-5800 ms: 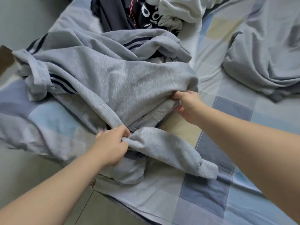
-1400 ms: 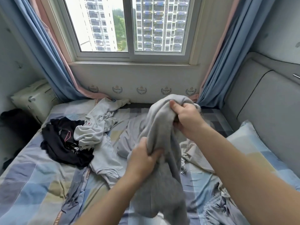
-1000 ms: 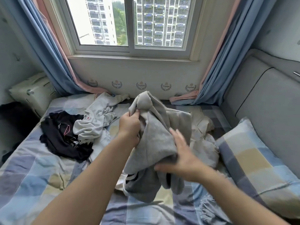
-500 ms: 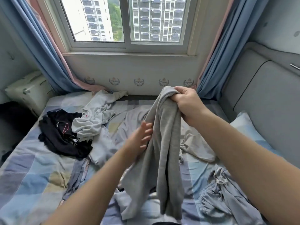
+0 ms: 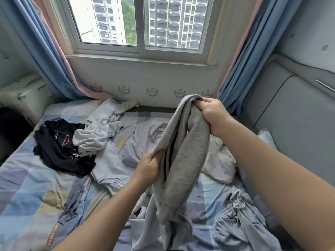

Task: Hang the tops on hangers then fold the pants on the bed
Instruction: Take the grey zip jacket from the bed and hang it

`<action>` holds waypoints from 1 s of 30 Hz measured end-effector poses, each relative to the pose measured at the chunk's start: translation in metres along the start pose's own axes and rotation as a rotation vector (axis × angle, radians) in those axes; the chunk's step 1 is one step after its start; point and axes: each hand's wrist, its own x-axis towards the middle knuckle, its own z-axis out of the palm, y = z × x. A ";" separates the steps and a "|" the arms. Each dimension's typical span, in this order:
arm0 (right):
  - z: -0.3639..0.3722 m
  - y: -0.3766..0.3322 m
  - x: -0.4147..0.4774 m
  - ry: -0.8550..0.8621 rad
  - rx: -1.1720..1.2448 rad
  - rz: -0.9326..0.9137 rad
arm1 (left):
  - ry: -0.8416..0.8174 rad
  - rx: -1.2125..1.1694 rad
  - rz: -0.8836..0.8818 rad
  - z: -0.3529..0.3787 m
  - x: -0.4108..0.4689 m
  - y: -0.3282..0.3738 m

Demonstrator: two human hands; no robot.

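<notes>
A grey garment with dark stripes hangs bunched above the bed. My right hand grips its top end, raised in front of the window wall. My left hand pinches an edge of the same grey fabric lower down, at its left side. The garment's lower part drapes down to the sheet. On the bed lie a black top with pink print, a white top, a pale grey garment, a cream piece and light blue elastic-waist pants. No hanger is in view.
A window with blue curtains lies straight ahead. A grey padded headboard and a checked pillow are on the right. A pale box stands at the bed's far left corner.
Half a second ago my left hand was open beside the hanging grey garment; now it pinches the garment's left edge. My right hand still holds the top end up.
</notes>
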 end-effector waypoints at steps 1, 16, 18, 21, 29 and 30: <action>-0.005 0.005 0.002 0.015 -0.044 -0.005 | 0.034 -0.028 -0.010 -0.001 0.001 0.002; 0.007 0.142 -0.108 -0.372 -0.734 0.081 | 0.336 -0.717 -0.489 -0.002 0.032 0.070; 0.009 0.158 -0.109 -0.347 -0.644 0.067 | 0.300 -0.768 -0.518 -0.001 0.031 0.080; 0.001 0.155 -0.099 -0.488 -0.643 0.015 | 0.329 -0.767 -0.503 -0.006 0.030 0.090; 0.007 0.119 -0.082 -0.321 -0.977 -0.276 | 0.265 -0.765 -0.445 -0.034 0.041 0.094; 0.009 0.108 -0.075 -0.284 -0.945 -0.284 | 0.233 -0.741 -0.425 -0.037 0.039 0.094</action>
